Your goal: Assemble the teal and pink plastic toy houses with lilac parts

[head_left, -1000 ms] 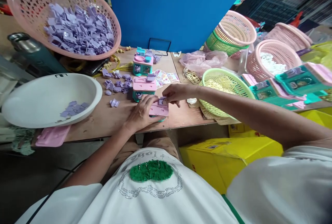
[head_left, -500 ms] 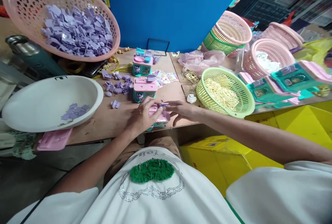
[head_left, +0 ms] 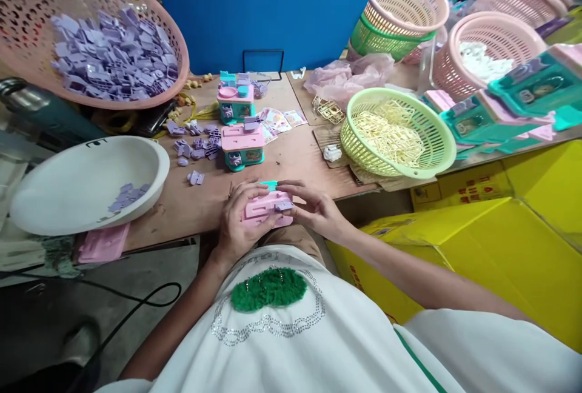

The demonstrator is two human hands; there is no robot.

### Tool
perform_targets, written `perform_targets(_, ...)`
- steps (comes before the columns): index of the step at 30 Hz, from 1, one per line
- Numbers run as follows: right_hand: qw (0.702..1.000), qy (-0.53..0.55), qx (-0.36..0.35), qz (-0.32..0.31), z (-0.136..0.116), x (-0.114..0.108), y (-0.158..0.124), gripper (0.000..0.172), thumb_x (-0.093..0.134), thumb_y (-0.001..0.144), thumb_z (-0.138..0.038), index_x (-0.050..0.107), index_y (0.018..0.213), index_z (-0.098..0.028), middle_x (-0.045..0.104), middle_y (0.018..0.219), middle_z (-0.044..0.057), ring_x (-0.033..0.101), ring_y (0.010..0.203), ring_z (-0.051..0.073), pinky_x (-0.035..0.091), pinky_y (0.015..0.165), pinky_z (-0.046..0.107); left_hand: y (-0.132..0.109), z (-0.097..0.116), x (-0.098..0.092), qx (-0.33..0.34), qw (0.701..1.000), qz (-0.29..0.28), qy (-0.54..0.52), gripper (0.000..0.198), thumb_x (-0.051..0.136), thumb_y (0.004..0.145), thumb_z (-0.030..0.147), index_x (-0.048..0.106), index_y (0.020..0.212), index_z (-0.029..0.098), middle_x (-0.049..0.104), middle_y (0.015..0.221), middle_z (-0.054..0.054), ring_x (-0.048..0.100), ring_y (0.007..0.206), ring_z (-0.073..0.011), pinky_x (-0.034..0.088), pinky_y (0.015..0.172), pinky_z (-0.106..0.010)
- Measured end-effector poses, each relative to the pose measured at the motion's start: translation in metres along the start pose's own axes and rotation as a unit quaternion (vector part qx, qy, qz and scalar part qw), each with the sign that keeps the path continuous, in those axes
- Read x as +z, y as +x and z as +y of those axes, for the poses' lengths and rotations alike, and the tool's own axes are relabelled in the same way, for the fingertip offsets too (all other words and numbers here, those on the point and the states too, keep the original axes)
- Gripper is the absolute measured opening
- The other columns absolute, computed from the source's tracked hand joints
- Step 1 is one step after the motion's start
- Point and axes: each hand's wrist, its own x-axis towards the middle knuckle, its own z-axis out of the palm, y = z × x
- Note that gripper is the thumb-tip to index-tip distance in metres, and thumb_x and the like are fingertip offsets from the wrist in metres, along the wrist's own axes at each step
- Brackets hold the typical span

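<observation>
At the table's front edge my left hand (head_left: 240, 217) is wrapped round the left side of a pink and teal toy piece (head_left: 261, 206), its pink slotted face turned up. A small purple part (head_left: 284, 206) lies on that face, pinched by the thumb and finger of my right hand (head_left: 318, 208). Behind them stands a pink-topped teal toy unit (head_left: 243, 147) with a purple part on top, and a second unit (head_left: 235, 105) stands farther back. Loose purple parts (head_left: 195, 178) are scattered to the left of these.
A pink basket of purple parts (head_left: 118, 56) and a white bowl (head_left: 59, 168) are at the left. To the right are a green basket of cream pieces (head_left: 388, 138), finished-looking toy units (head_left: 482, 120) and yellow boxes (head_left: 491, 241). A blue panel (head_left: 273, 11) stands behind.
Both hands have drawn the toy piece nearer to my body, and its pink face now shows more. The camera view has shifted, so the baskets on the right look closer.
</observation>
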Motion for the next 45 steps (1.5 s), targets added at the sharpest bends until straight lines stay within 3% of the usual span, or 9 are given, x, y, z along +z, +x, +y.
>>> perform_targets(6,0.987,0.118,0.111,-0.024,0.003,0.006,-0.002,0.070,0.083,0.084,-0.050,0.060,0.149,-0.034,0.064,0.144,0.006,0.059,0.134,0.025,0.054,0.110,0.041,0.001,0.005,0.001,0.031,0.998,0.027,0.040,0.024,0.075,0.093,0.035,0.063,0.111,0.025,0.072,0.109,-0.005,0.070,0.117,-0.0264,0.049,0.113,-0.053)
perform_targets(10,0.992,0.107,0.055,-0.032,0.005,0.007,0.002,0.083,0.087,0.079,-0.051,0.053,0.153,-0.033,0.058,0.149,0.008,0.061,0.129,0.024,0.052,0.111,0.039,0.001,0.005,-0.005,0.063,0.996,0.040,0.046,0.028,0.074,0.091,0.040,0.061,0.112,0.027,0.069,0.116,-0.007,0.065,0.125,-0.0301,0.044,0.117,-0.059)
perform_targets(16,0.999,0.032,-0.002,-0.012,0.018,0.009,0.010,0.082,0.085,0.078,-0.057,0.054,0.149,-0.029,0.046,0.156,0.013,0.058,0.132,0.026,0.051,0.111,0.037,-0.009,-0.014,-0.002,-0.061,0.997,0.054,-0.009,0.084,0.073,0.085,0.066,0.038,0.149,0.024,0.039,0.160,-0.021,0.038,0.153,-0.0374,0.041,0.122,-0.057)
perform_targets(20,0.996,0.052,0.011,-0.067,0.018,0.005,0.013,0.086,0.081,0.083,-0.059,0.046,0.156,-0.029,0.052,0.152,0.013,0.059,0.131,0.025,0.050,0.112,0.038,-0.011,-0.018,-0.001,-0.057,0.997,0.033,0.036,0.065,0.083,0.080,0.057,0.054,0.129,0.025,0.037,0.162,-0.018,0.043,0.149,-0.0384,0.041,0.121,-0.058)
perform_targets(23,0.993,0.062,0.027,-0.093,0.016,-0.001,0.016,0.087,0.079,0.083,-0.061,0.045,0.158,-0.032,0.044,0.162,0.012,0.054,0.140,0.026,0.048,0.115,0.039,-0.007,-0.015,-0.004,-0.057,0.996,0.015,0.070,0.060,0.090,0.074,0.048,0.055,0.118,0.026,0.036,0.161,-0.017,0.044,0.148,-0.0389,0.042,0.119,-0.058)
perform_targets(29,0.988,0.084,0.059,-0.114,0.023,-0.008,0.015,0.105,0.084,0.079,-0.063,0.033,0.166,-0.031,0.042,0.164,0.013,0.049,0.147,0.028,0.046,0.119,0.041,-0.002,-0.010,-0.006,-0.048,0.996,-0.016,0.074,0.061,0.093,0.071,0.044,0.055,0.115,0.026,0.041,0.155,-0.015,0.047,0.144,-0.0379,0.044,0.118,-0.057)
perform_targets(36,0.988,0.131,0.054,-0.061,0.042,-0.003,0.006,0.117,0.086,0.072,-0.067,0.029,0.167,-0.031,0.041,0.166,0.013,0.033,0.158,0.029,0.040,0.124,0.043,-0.001,-0.006,-0.005,-0.065,0.995,-0.036,0.061,0.058,0.092,0.072,0.041,0.055,0.113,0.026,0.043,0.152,-0.013,0.046,0.144,-0.0375,0.044,0.117,-0.055)
perform_targets(41,0.976,0.170,0.083,-0.105,0.049,-0.008,0.006,0.121,0.089,0.070,-0.065,0.027,0.168,-0.030,0.032,0.171,0.013,0.035,0.157,0.028,0.034,0.127,0.043,0.000,-0.001,-0.005,-0.069,0.993,-0.060,0.073,0.058,0.092,0.070,0.041,0.055,0.112,0.027,0.045,0.147,-0.012,0.048,0.141,-0.0372,0.047,0.114,-0.054)
perform_targets(45,0.973,0.199,0.073,-0.093,0.053,-0.006,0.007,0.123,0.092,0.065,-0.064,0.032,0.166,-0.029,0.035,0.170,0.013,0.033,0.159,0.029,0.033,0.127,0.043,0.000,0.002,-0.004,-0.067,0.992,-0.061,0.086,0.057,0.091,0.070,0.040,0.055,0.112,0.027,0.046,0.145,-0.012,0.050,0.138,-0.0368,0.047,0.114,-0.054)
